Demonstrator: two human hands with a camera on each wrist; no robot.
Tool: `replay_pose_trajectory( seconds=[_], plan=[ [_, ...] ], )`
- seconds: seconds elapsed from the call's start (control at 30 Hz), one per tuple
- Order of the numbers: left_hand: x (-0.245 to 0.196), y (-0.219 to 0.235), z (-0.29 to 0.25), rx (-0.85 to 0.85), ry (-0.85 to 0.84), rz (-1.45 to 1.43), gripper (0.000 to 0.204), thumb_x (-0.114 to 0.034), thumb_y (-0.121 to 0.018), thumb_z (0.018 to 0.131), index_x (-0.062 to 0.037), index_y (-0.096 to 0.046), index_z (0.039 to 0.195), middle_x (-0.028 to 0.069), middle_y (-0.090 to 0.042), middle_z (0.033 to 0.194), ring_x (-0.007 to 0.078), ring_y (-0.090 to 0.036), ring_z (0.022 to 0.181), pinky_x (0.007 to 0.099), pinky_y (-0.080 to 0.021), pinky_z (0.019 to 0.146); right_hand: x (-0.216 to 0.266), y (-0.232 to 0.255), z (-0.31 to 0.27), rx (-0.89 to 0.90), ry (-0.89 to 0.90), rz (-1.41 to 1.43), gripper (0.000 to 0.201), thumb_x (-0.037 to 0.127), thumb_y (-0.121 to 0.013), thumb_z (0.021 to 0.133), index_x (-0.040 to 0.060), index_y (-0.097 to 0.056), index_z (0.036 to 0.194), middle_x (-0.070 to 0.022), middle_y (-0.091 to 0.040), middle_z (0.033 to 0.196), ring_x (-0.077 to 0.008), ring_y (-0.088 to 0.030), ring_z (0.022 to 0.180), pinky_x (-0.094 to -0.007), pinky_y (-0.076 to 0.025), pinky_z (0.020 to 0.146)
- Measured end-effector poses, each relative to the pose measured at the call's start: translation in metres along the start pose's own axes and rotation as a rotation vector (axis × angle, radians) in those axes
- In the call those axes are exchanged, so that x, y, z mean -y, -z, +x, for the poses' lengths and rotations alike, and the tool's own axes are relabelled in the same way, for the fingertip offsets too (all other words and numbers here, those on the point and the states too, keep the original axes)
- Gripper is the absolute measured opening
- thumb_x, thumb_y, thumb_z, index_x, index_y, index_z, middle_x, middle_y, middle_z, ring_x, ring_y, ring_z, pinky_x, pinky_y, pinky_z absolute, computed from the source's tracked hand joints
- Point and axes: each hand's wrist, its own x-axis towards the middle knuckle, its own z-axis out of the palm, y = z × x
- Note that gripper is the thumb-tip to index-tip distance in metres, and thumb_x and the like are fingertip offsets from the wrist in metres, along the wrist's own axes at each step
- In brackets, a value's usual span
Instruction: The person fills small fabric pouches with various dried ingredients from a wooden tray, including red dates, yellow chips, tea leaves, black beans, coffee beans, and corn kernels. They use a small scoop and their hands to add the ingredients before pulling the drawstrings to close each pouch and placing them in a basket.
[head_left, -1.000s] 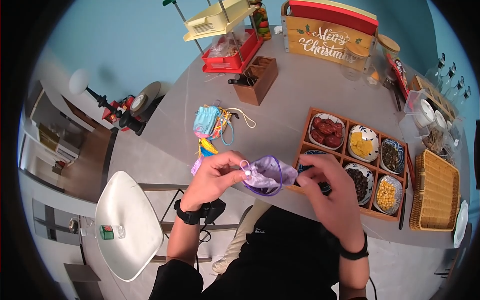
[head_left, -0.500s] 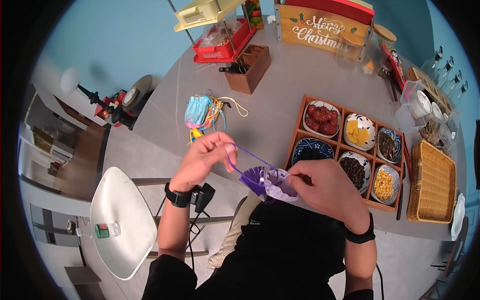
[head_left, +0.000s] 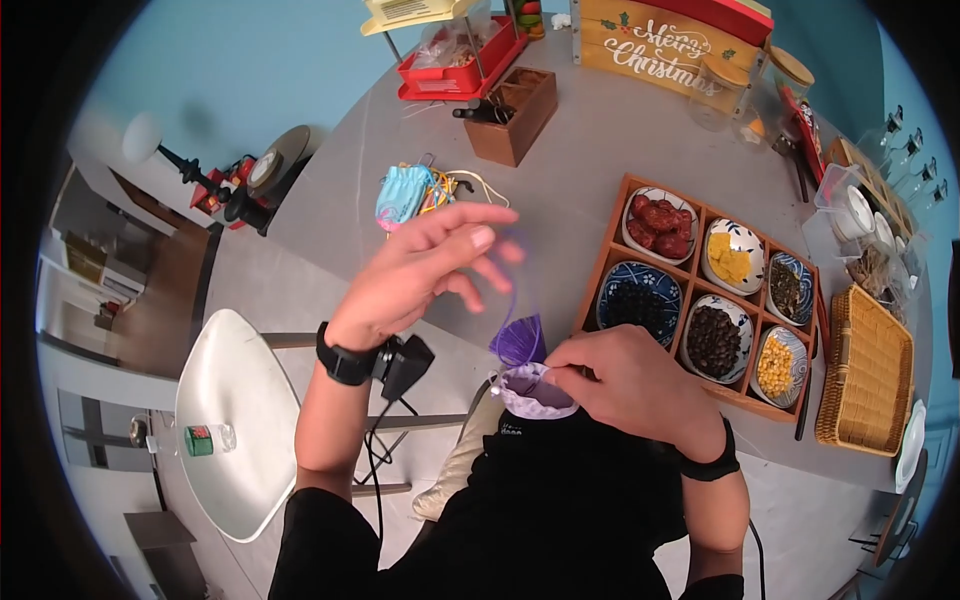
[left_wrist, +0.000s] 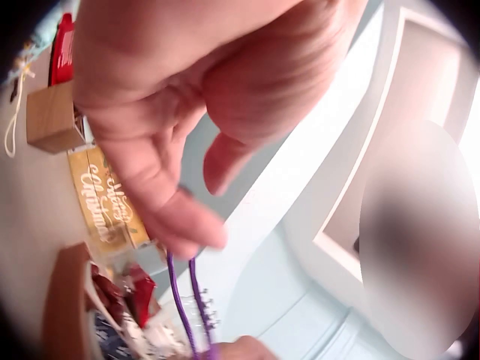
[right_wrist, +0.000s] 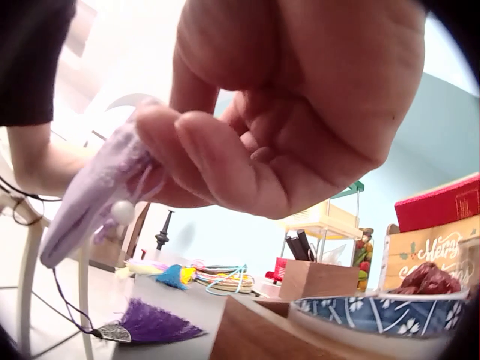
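At the table's near edge a lilac drawstring pouch (head_left: 535, 398) hangs with its mouth facing up. My right hand (head_left: 640, 388) pinches its rim between thumb and fingers. Beside the mouth is a purple tassel (head_left: 520, 342); the right wrist view shows this tassel (right_wrist: 159, 322) dangling on a thin cord, with a white bead (right_wrist: 122, 213) on the pouch. Higher and to the left, my left hand (head_left: 425, 268) has its fingers spread, thumb apart from them. A purple cord (left_wrist: 178, 292) runs down from its fingertips in the left wrist view.
A wooden divided tray (head_left: 597, 285) holds bowls of dates, beans, corn and other dry foods, close by my right hand. Behind my left hand lie a blue pouch (head_left: 402, 192) and cords. A wooden box (head_left: 515, 130) stands farther back; a wicker basket (head_left: 868, 370) lies right.
My left hand has gone from pinching the pouch, to drawing out the purple cord, to spread fingers higher up. The pouch has dropped nearer my body, still in my right hand.
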Motion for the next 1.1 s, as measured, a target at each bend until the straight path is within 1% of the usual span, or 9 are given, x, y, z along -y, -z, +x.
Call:
replay_pose_trajectory(
  seconds=[0.13,0.23,0.27,0.37,0.47,0.67,0.73,0.87,1.1],
  plan=[
    [0.035,0.007,-0.011,-0.011,-0.166,0.302,0.060,-0.044,-0.056,0.095,-0.0003,-0.045,0.134,0.0177,-0.054,0.129,0.0232,-0.060,0.109,0.0338,-0.051,0.085,-0.003,-0.001,-0.001,-0.018,-0.081,0.237,0.016,0.013,-0.060,0.085,-0.0011,-0.068,0.085,-0.0184,-0.063,0.071,-0.0335,-0.063,0.064,-0.0372,-0.049,0.062],
    [0.054,-0.020,-0.043,-0.063,-0.133,0.235,0.103,-0.058,-0.080,0.067,-0.0030,-0.034,0.141,0.0135,-0.051,0.133,0.0250,-0.058,0.110,0.0359,-0.046,0.092,-0.008,-0.013,-0.004,-0.144,-0.198,0.346,0.017,0.014,-0.061,0.086,-0.0018,-0.067,0.086,-0.0156,-0.064,0.069,-0.0253,-0.065,0.060,-0.0343,-0.048,0.058],
    [0.065,-0.022,-0.051,-0.047,-0.245,0.330,0.096,-0.018,-0.090,0.063,-0.0040,-0.034,0.141,0.0156,-0.047,0.136,0.0253,-0.057,0.111,0.0381,-0.049,0.091,-0.006,-0.018,-0.005,-0.138,-0.206,0.347,0.017,0.014,-0.061,0.086,-0.0018,-0.067,0.086,-0.0156,-0.064,0.069,-0.0253,-0.065,0.060,-0.0343,-0.048,0.058],
    [0.071,-0.065,-0.057,-0.204,-0.297,0.626,0.097,-0.015,-0.089,0.061,-0.0027,-0.034,0.140,0.0170,-0.049,0.130,0.0289,-0.058,0.108,0.0399,-0.049,0.091,0.000,-0.037,-0.003,-0.330,-0.313,0.602,0.018,0.015,-0.064,0.088,-0.0034,-0.067,0.089,-0.0110,-0.064,0.066,-0.0124,-0.060,0.054,-0.0288,-0.045,0.051],
    [0.085,-0.069,-0.053,-0.443,-0.317,0.842,0.092,-0.011,-0.087,0.062,-0.0002,-0.035,0.138,0.0189,-0.051,0.123,0.0334,-0.058,0.105,0.0399,-0.049,0.090,0.001,-0.054,-0.002,-0.383,-0.277,0.512,0.020,0.015,-0.065,0.088,-0.0043,-0.066,0.090,-0.0104,-0.063,0.064,-0.0140,-0.060,0.053,-0.0283,-0.045,0.050],
    [0.087,-0.048,-0.059,-0.122,-0.125,0.566,0.072,-0.008,-0.081,0.071,0.0010,-0.040,0.129,0.0156,-0.056,0.112,0.0255,-0.061,0.099,0.0348,-0.049,0.087,0.016,-0.015,-0.025,-0.473,0.042,0.141,0.027,0.010,-0.070,0.082,0.0051,-0.063,0.108,-0.0094,-0.063,0.105,-0.0189,-0.060,0.060,-0.0328,-0.050,0.059],
    [0.079,-0.046,-0.062,-0.046,-0.038,0.481,0.069,-0.009,-0.078,0.074,0.0006,-0.039,0.130,0.0132,-0.059,0.111,0.0209,-0.060,0.100,0.0331,-0.047,0.088,0.015,-0.002,-0.026,-0.171,0.283,0.012,0.030,0.007,-0.069,0.081,0.0036,-0.061,0.110,-0.0075,-0.058,0.117,-0.0210,-0.062,0.074,-0.0325,-0.052,0.068],
    [0.068,-0.042,-0.054,0.293,0.009,0.549,0.074,-0.011,-0.077,0.074,-0.0008,-0.036,0.134,0.0139,-0.056,0.116,0.0225,-0.058,0.105,0.0326,-0.046,0.091,-0.010,-0.020,-0.020,-0.115,0.451,-0.199,0.023,0.003,-0.065,0.076,0.0044,-0.060,0.099,-0.0060,-0.057,0.109,-0.0238,-0.063,0.082,-0.0350,-0.051,0.070],
    [0.032,-0.052,-0.065,-0.066,-0.660,1.032,0.046,-0.013,-0.080,0.073,-0.0057,-0.059,0.113,0.0110,-0.056,0.111,0.0299,-0.060,0.098,0.0366,-0.052,0.080,-0.003,-0.025,-0.023,-0.238,0.376,-0.448,0.018,0.007,-0.065,0.073,0.0057,-0.060,0.090,-0.0056,-0.050,0.088,-0.0216,-0.059,0.072,-0.0342,-0.049,0.063]
  ],
)
